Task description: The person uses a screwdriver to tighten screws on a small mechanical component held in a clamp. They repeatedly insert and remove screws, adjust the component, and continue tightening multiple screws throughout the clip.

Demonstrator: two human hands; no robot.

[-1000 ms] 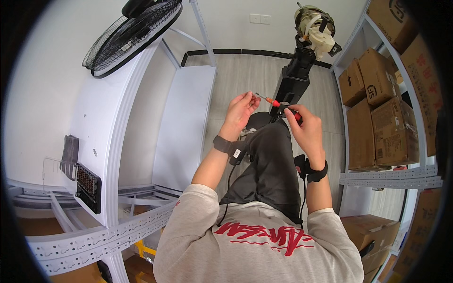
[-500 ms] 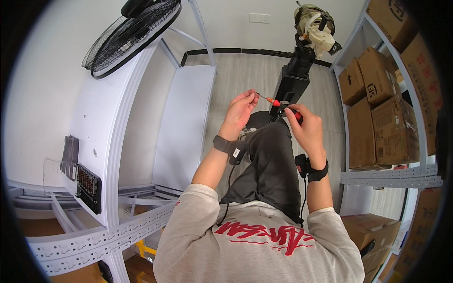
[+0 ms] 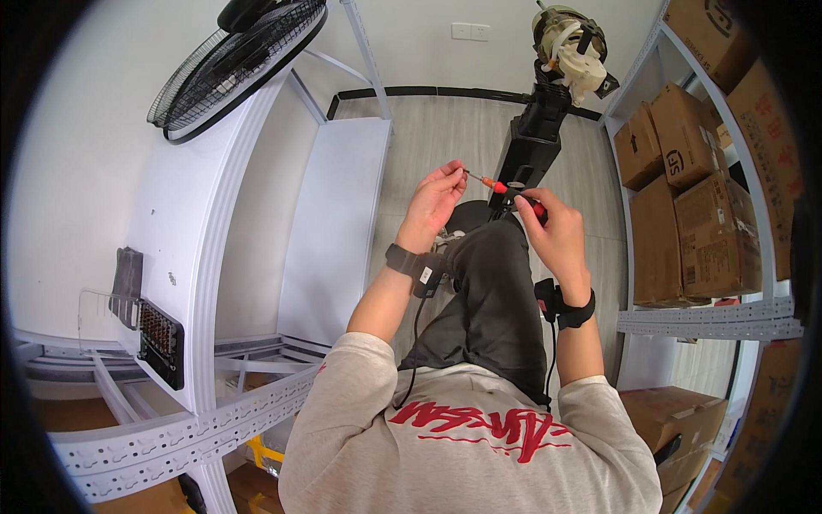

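Screwdriver (image 3: 499, 186) sits gripped in your right hand (image 3: 561, 236); your left hand (image 3: 434, 203) pinches its far end, perhaps adjusting the tip; next calls for steady alignment.

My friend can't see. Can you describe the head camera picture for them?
A person's right hand grips a red and black screwdriver, the left hand at its tip. Ahead stands a black column with a motor on top; a round wire grille lies at left, cardboard boxes on shelves at right.
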